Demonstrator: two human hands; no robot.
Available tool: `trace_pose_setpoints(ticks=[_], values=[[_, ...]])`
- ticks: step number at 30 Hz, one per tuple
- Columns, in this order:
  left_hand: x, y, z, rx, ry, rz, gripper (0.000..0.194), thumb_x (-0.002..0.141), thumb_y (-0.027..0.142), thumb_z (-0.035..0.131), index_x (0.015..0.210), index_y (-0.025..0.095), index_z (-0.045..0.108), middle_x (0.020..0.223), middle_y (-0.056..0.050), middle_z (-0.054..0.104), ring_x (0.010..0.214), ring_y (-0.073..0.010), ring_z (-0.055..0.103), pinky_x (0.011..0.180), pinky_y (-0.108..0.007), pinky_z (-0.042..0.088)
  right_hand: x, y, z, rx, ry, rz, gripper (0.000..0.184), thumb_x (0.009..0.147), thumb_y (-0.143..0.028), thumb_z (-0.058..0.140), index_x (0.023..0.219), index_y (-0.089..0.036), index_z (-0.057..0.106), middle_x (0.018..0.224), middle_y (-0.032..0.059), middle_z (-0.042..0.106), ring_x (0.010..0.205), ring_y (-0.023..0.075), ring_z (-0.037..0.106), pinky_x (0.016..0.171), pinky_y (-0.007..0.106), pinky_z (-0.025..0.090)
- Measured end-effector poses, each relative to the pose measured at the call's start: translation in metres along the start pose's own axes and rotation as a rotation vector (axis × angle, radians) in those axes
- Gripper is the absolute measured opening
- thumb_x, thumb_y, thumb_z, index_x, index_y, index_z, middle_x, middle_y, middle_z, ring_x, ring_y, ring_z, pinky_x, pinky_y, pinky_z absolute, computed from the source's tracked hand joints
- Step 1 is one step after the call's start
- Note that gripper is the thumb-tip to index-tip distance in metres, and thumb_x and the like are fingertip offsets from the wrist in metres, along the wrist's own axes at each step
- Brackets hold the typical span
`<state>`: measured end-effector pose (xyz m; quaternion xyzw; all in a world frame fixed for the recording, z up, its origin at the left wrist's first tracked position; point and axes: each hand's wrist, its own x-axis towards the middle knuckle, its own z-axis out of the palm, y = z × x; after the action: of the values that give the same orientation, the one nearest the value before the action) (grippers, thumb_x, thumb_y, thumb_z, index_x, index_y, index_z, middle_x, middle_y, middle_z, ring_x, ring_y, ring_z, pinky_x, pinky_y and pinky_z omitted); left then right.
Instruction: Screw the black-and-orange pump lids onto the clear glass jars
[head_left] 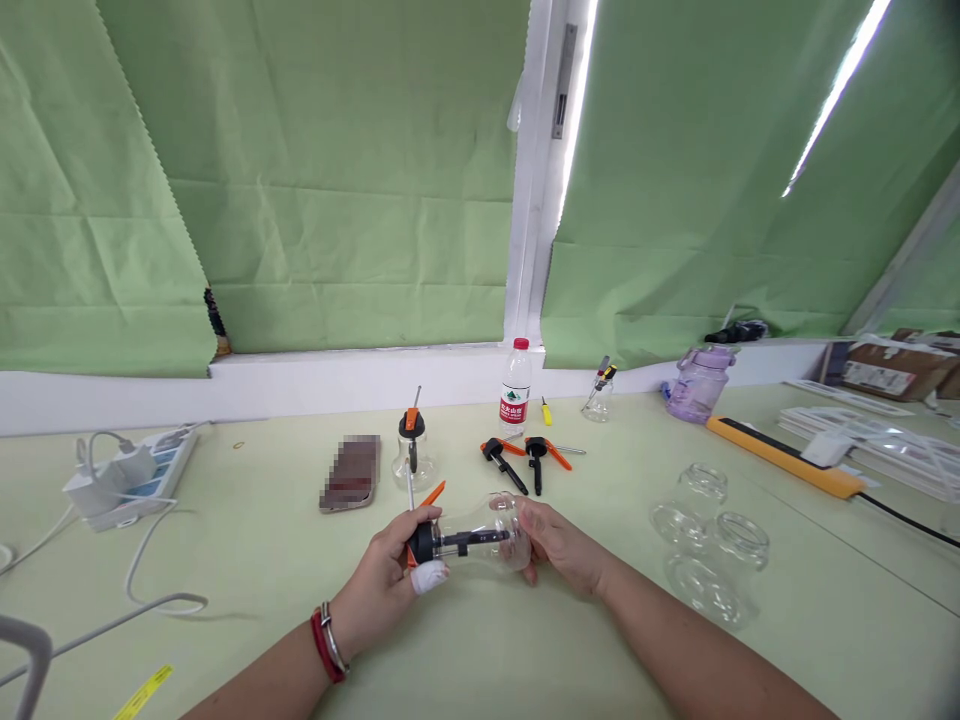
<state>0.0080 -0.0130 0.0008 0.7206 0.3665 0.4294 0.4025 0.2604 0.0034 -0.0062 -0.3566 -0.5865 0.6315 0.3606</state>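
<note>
The left hand (397,550) is pinching a cap (424,542), the right hand (559,540) clasping its bottle (487,525); one capped bottle (412,460) is standing, two open bottles (712,582) awaiting caps.

Red bracelet (325,650), silver bangle (335,638), white thumb wrap (429,577)

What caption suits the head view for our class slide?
Left hand gripping the black lid, right hand cupping the glass jar.
</note>
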Motion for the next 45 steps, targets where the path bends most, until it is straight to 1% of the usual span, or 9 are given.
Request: trace_pose_setpoints(ticks=[4,6,8,10,22,28,39,42,45], values=[[0.0007,-0.0009,-0.0004,-0.043,-0.008,-0.025,0.046,0.074,0.033,0.067,0.115,0.017,0.053,0.085,-0.005,0.052,0.072,-0.0176,0.05,0.066,-0.029,0.046,-0.0024,-0.0028,-0.0001,0.006,-0.009,0.008,0.068,0.084,-0.064,0.038,0.133,-0.017,0.041,0.082,0.0072,0.064,0.053,0.0127,0.056,0.054,0.029,0.045],[0.0013,-0.0013,-0.0011,-0.047,-0.003,-0.033,0.046,0.075,0.033,0.067,0.116,0.016,0.053,0.084,-0.005,0.051,0.072,-0.0172,0.049,0.066,-0.029,0.046,-0.005,-0.0061,-0.0004,0.025,-0.025,-0.04,0.066,0.084,-0.058,0.048,0.139,-0.024,0.032,0.105,0.0116,0.06,0.072,0.0169,0.062,0.063,0.032,0.048],[0.0019,-0.0016,-0.0019,-0.048,0.009,-0.042,0.047,0.075,0.033,0.066,0.117,0.016,0.052,0.084,-0.005,0.05,0.072,-0.017,0.049,0.067,-0.029,0.045,-0.0072,-0.0089,-0.0009,0.056,-0.047,-0.103,0.072,0.08,-0.046,0.062,0.141,-0.034,0.025,0.132,0.0114,0.044,0.094,0.02,0.059,0.072,0.034,0.049],[0.0024,-0.0017,-0.0023,-0.053,0.017,-0.048,0.047,0.076,0.034,0.066,0.117,0.015,0.051,0.085,-0.005,0.05,0.072,-0.0172,0.049,0.067,-0.029,0.045,-0.0078,-0.0099,-0.0015,0.079,-0.077,-0.142,0.077,0.076,-0.037,0.07,0.139,-0.04,0.026,0.141,0.0083,0.03,0.103,0.0211,0.054,0.076,0.035,0.048],[0.0022,-0.001,-0.0013,-0.034,-0.002,-0.042,0.048,0.076,0.035,0.065,0.116,0.016,0.049,0.085,-0.004,0.047,0.073,-0.0176,0.047,0.069,-0.03,0.044,-0.0037,-0.005,-0.0043,0.09,-0.067,-0.131,0.064,0.079,-0.039,0.066,0.136,-0.035,0.037,0.116,0.0069,0.047,0.079,0.0168,0.06,0.063,0.031,0.047],[0.0019,-0.0036,-0.0012,-0.004,-0.013,-0.02,0.048,0.076,0.033,0.065,0.117,0.016,0.049,0.09,-0.006,0.048,0.074,-0.0175,0.048,0.069,-0.03,0.044,-0.0024,-0.0024,-0.0019,0.092,-0.066,-0.047,0.062,0.086,-0.051,0.051,0.136,-0.021,0.035,0.076,0.0031,0.06,0.06,0.0142,0.058,0.057,0.03,0.046],[0.0019,0.0018,-0.0007,-0.082,-0.008,-0.059,0.046,0.073,0.032,0.067,0.114,0.017,0.052,0.088,-0.005,0.05,0.075,-0.0177,0.049,0.069,-0.03,0.045,-0.0016,-0.0034,-0.002,-0.006,-0.034,-0.016,0.068,0.084,-0.065,0.038,0.13,-0.016,0.044,0.083,0.0086,0.064,0.052,0.0131,0.057,0.051,0.028,0.043],[0.0027,0.0021,-0.0013,-0.095,0.016,-0.08,0.048,0.073,0.033,0.068,0.115,0.017,0.052,0.087,-0.005,0.05,0.073,-0.0171,0.049,0.068,-0.029,0.045,-0.0047,-0.0063,-0.0034,0.008,-0.06,-0.064,0.064,0.085,-0.058,0.045,0.138,-0.023,0.036,0.104,0.0122,0.061,0.074,0.0186,0.063,0.06,0.031,0.047],[0.0037,0.0024,-0.002,-0.105,0.061,-0.107,0.049,0.072,0.032,0.068,0.115,0.017,0.052,0.085,-0.003,0.05,0.072,-0.0164,0.049,0.066,-0.028,0.045,-0.0067,-0.0084,-0.0045,0.049,-0.091,-0.142,0.073,0.079,-0.043,0.065,0.14,-0.037,0.026,0.137,0.0099,0.037,0.104,0.0229,0.055,0.073,0.034,0.048]])
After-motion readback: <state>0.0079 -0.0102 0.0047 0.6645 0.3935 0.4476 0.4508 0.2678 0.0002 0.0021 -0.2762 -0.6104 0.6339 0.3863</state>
